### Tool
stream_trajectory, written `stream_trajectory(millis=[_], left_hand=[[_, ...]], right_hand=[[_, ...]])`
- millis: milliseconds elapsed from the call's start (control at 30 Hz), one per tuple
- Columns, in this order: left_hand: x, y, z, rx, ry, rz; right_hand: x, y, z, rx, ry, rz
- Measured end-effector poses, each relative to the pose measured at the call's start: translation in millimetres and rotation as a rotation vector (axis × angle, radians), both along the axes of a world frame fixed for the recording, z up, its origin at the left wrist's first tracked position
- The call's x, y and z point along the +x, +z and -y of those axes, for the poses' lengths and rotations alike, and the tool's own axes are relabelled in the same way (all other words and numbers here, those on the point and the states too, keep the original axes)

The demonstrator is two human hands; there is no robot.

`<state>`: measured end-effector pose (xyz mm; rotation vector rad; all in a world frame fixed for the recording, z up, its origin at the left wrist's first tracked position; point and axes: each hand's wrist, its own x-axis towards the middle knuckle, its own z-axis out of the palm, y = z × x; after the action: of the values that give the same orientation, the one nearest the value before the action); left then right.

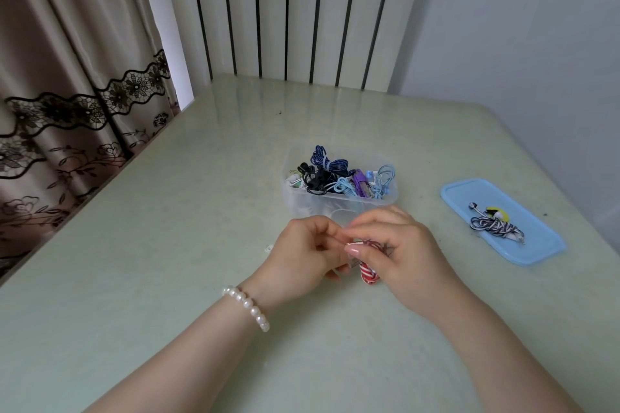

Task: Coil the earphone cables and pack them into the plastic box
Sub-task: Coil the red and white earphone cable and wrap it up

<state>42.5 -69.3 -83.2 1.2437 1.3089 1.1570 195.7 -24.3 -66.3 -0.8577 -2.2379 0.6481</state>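
Both hands meet just above the worktop [167,211], close in front of the person, and share one grip on a red-and-white striped earphone cable [369,273]. The right hand [402,255] has its fingers curled round the bundled cable, thumb laid across the top, and a short striped loop hangs out below the palm. The left hand [307,250], fingers bent inward, pinches a part of the same cable against the right thumb; exactly which strand it holds is hidden between the fingers. A pearl bracelet [246,307] circles the left wrist. Just beyond the hands stands the clear plastic box [292,198], open, holding coiled earphone cables [335,174] in dark blue, black, light blue, purple and white, some rising above its rim. To the right, well apart from the box, its light blue lid [536,245] lies flat on the worktop with a navy-and-white striped earphone cable [495,225] bundled on it beside a small yellow and white piece. A tiny white item [268,248] sits on the worktop just left of the left hand. No brand, label or writing can be read anywhere. Behind the pale green worktop hang a lace-trimmed curtain [67,77] and white panelling with dark vertical stripes [285,10].
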Motion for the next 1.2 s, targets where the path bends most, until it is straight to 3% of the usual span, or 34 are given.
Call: stream_trajectory(millis=[300, 400, 567, 733, 833, 1000, 1200], left_hand=[[-2.8, 6.3, 0.8, -0.092, -0.033, 0.17], [-2.2, 4.3, -0.4, -0.086, -0.012, 0.141], [-10.5, -2.9, -0.1, 0.082, 0.047, -0.506], [-11.0, -3.1, 1.3, 0.181, -0.028, -0.74], [-20.8, 3.9, -0.8, 0.197, 0.039, -0.725], [-52.2, 12.0, -5.5, 0.1, 0.241, -0.519], [-68.7, 13.3, -4.2, -0.113, 0.108, -0.595]], right_hand=[[11.3, 6.9, -7.4, -0.29, -0.031, 0.05], [13.9, 8.3, -10.0, -0.384, -0.102, -0.043], [15.2, 16.8, -12.2, -0.502, -0.158, -0.38], [12.7, 15.6, -10.5, -0.577, -0.161, -0.421], [10.0, 14.6, -8.8, -0.6, -0.151, -0.426], [9.4, 14.5, -8.9, -0.553, -0.152, -0.359], [8.7, 8.7, -9.7, -0.414, -0.154, -0.235]])
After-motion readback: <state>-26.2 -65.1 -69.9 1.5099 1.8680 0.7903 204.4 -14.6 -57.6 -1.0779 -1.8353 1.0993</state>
